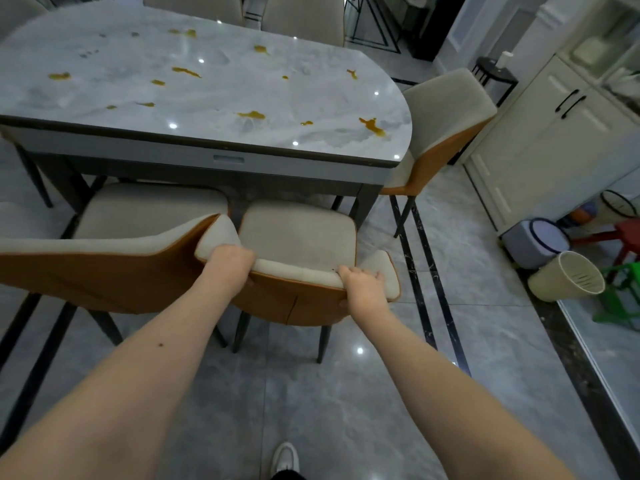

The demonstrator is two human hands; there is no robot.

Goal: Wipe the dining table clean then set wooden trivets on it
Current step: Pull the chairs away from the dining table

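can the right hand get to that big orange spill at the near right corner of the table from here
Probably not yet. The right hand grips the chair back, as does the left hand, and that chair stands between the person and the table; the spill lies beyond it.

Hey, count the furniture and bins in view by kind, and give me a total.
Dining table: 1
Dining chairs, first one held by the left hand and the right hand: 6
Stools, first one: 3
Bins, first one: 3
Total: 13
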